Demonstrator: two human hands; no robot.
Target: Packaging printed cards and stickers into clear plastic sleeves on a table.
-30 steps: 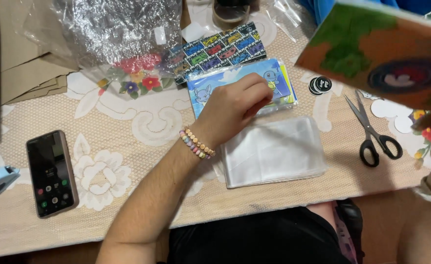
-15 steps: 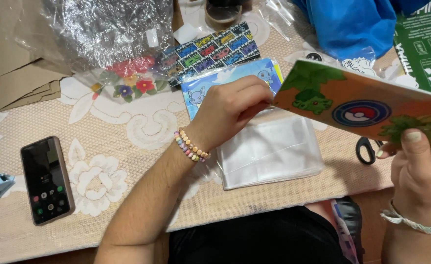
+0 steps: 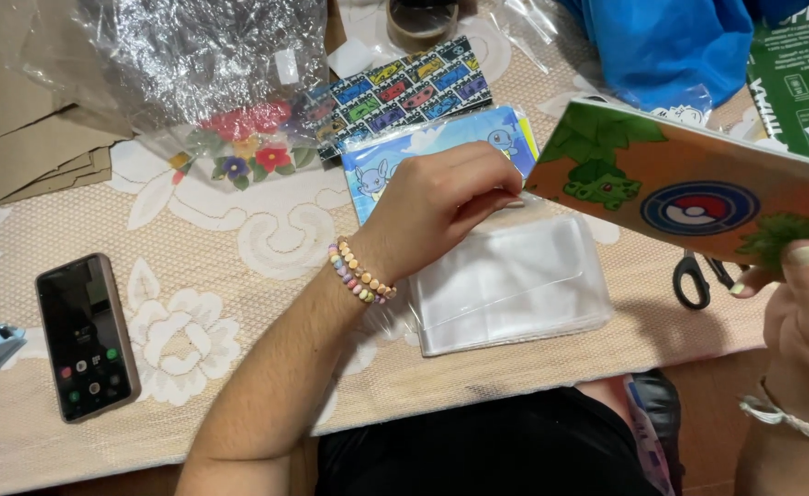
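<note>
Orange-and-green illustrated card sheet [image 3: 698, 197] held up off the table, tilted, over the right side of the scene; looks thin, light, fairly stiff yet bendable, probably slick-surfaced, so best taken by its edges. Pinched at its near left corner by the left hand [image 3: 441, 211], fingertips closed on the edge; gripped at its lower right edge by the right hand [image 3: 804, 321], thumb on top. Below, a stack of clear plastic sleeves [image 3: 510, 285], a blue illustrated pack [image 3: 395, 161], scissors [image 3: 698, 276] partly hidden, a phone [image 3: 88, 335] well apart at left.
</note>
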